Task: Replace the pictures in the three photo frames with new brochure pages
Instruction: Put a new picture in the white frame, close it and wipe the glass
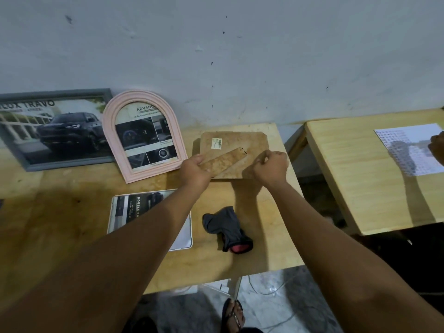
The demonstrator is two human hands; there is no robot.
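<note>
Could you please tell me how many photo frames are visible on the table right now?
3: a grey frame leaning on the wall at far left, an arched pink frame beside it, and a white frame lying flat, partly hidden by the left forearm.

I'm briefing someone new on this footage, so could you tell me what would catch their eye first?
Both hands, the left hand and right hand, grip a brown frame backing board at the table's far middle. Left of it a pink arched frame leans on the wall beside a grey frame showing a dark car. A crumpled grey cloth lies nearer.
</note>
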